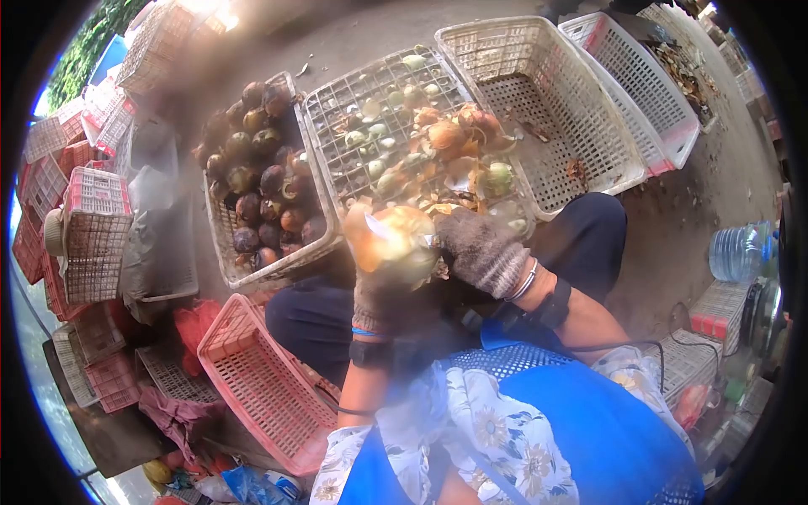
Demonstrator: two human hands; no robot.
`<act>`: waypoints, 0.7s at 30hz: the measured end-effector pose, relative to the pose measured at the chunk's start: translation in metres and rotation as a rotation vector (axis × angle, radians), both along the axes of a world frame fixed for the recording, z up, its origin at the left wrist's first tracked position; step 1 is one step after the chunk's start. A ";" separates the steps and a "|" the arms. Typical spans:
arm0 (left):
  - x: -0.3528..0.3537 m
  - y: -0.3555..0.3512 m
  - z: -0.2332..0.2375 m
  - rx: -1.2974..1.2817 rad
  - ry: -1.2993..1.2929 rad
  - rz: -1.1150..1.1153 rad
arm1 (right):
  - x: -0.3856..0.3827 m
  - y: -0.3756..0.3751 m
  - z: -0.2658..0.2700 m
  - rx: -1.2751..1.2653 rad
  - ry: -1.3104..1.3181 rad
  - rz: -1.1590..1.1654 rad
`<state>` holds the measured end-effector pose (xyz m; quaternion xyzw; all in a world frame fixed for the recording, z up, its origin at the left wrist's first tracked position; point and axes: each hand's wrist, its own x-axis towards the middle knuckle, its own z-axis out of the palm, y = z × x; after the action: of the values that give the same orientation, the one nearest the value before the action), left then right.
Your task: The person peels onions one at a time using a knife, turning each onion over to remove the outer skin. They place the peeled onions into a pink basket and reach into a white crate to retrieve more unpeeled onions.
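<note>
My left hand (373, 299), in a dirty knitted glove, is closed around a large pale, partly peeled onion (396, 238). A white patch on the onion's upper side catches the light. My right hand (484, 248), gloved in brown-grey knit, presses against the onion's right side with its fingers curled. Whatever those fingers hold is hidden, though a small bright glint shows at their tips. Just beyond my hands is a crate with a wire grid on top (337, 105), scattered with onions and papery peels (454, 139).
A crate of dark-skinned onions (220, 240) stands at the left. Pale plastic crates (619, 172) line the right, and a pink crate (269, 396) sits beside my left knee. Stacked crates (97, 236) fill the far left. A large water bottle (736, 252) is at right.
</note>
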<state>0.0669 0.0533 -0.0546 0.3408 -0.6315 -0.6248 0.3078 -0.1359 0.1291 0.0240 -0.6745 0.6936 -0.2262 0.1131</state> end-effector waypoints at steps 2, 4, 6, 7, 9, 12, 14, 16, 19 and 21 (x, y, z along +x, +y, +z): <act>-0.005 0.001 0.008 0.095 0.177 -0.052 | -0.002 0.001 0.000 -0.062 0.036 0.026; -0.005 0.001 0.004 0.114 0.206 -0.013 | 0.000 -0.001 0.005 -0.036 0.037 0.012; -0.009 0.002 0.004 0.134 0.236 0.027 | 0.000 0.003 -0.002 -0.009 0.037 0.000; -0.015 0.003 0.006 0.205 0.308 0.110 | -0.003 0.006 -0.015 0.079 -0.048 -0.085; -0.020 -0.004 0.009 0.259 0.388 0.198 | -0.011 0.007 -0.012 0.334 -0.149 -0.252; -0.021 -0.002 0.021 0.437 0.446 0.179 | -0.013 0.016 -0.023 0.365 -0.244 -0.367; -0.021 -0.003 0.021 0.436 0.411 0.201 | -0.010 0.012 -0.015 0.274 -0.251 -0.378; -0.023 -0.006 0.022 0.436 0.380 0.222 | -0.004 0.008 -0.009 0.125 -0.170 -0.269; -0.022 -0.008 0.012 0.539 0.527 0.204 | 0.010 0.005 -0.003 0.033 -0.064 -0.130; -0.020 -0.009 0.016 0.336 0.377 0.148 | 0.015 0.005 -0.004 -0.163 -0.036 -0.020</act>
<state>0.0465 0.0442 -0.0391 0.3100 -0.4236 -0.7491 0.4041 -0.1205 0.1342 0.0202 -0.6702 0.6774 -0.2954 0.0680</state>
